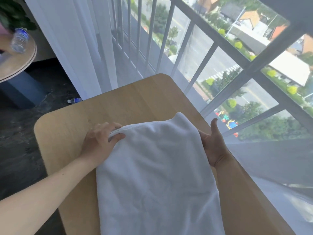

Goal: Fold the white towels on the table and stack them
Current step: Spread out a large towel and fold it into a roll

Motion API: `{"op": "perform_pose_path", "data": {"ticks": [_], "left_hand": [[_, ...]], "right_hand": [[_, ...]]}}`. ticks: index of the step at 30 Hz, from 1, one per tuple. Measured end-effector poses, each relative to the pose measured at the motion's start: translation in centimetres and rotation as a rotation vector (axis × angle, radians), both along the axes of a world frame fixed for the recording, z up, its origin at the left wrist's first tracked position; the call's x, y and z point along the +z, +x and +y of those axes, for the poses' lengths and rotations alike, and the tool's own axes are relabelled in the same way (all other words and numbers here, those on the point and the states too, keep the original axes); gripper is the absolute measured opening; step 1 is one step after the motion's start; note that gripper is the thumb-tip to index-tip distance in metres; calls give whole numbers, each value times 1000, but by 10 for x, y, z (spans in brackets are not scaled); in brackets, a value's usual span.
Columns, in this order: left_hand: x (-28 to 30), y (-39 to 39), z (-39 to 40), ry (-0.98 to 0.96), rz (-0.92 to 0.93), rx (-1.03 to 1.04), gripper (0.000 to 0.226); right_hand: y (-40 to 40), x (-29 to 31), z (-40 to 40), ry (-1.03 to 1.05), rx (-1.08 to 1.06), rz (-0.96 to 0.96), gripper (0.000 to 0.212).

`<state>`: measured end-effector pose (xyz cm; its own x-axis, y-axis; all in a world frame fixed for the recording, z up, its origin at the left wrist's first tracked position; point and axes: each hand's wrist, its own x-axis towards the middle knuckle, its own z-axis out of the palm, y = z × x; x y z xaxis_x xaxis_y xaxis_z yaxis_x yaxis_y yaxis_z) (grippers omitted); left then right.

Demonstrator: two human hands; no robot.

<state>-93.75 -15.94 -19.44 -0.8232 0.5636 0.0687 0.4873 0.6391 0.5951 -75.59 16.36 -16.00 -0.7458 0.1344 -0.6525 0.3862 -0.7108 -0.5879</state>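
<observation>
On table (71,133), towel (155,175) lengthwise away

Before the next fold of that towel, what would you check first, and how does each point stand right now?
1. Left hand has a grip on the towel edge: ok, thumb and fingers pinch it.
2. Right hand has a grip: not ok, its palm lies open against the towel's side.
3. Towel lies flat: not ok, its far end is humped up.
4. Free table beyond the towel: ok.
5. Near end of the towel on the table: cannot tell, it runs out of view.
6. A stack to add it to: cannot tell, none in view.
</observation>
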Motion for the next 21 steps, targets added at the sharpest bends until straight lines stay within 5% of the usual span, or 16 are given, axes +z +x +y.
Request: {"op": "perform_pose_path", "data": {"ticks": [6,11,21], "left_hand": [[-4,6,7,-46,28,70,14],[-8,11,13,-35,74,128,14],[8,41,48,44,121,135,25]], "right_hand": [[-22,-10,12,134,35,-22,99],[-30,-4,30,291,362,-7,31],[-30,-10,56,169,519,70,45]]}}
